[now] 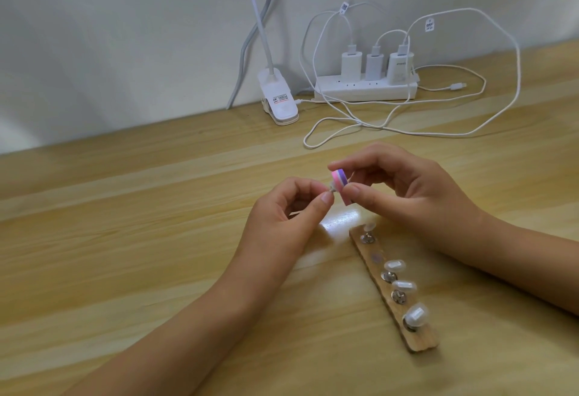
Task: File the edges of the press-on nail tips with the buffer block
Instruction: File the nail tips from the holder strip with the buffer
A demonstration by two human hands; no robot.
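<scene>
near the middle of the frame, a small buffer block (pixel 339 178), banded in pink and purple, is held above the wooden surface (pixel 125 239). it is pinched by the right grip (pixel 407 188) between the thumb, which lies on its near face, and the forefinger, which is curled over its top; the remaining fingers are curled behind it. just to its left, a single nail tip (pixel 332 189) on a small metal stand is pinched by the left grip (pixel 288 207) between thumb and forefinger, the other fingers being folded into the palm. the nail tip is set against the left side of the buffer block; the exact line of contact is too small to be made out. both forearms are stretched in from the lower edge and the right edge of the frame.

below the right grip, in the lower right of the frame, a narrow wooden holder (pixel 423 342) is laid slantwise on the surface. four pale nail tips (pixel 395 265) are carried on it on metal stands, and one round spot (pixel 376 257) near its upper end is seen without a tip.

in the upper right of the frame, against the wall, a white power strip (pixel 365 90) is placed with three white chargers (pixel 374 63) plugged into it, and white cables (pixel 407 132) are looped across the surface in front of it. left of the strip, a white lamp clip (pixel 279 101) is seated at the back edge of the surface.
</scene>
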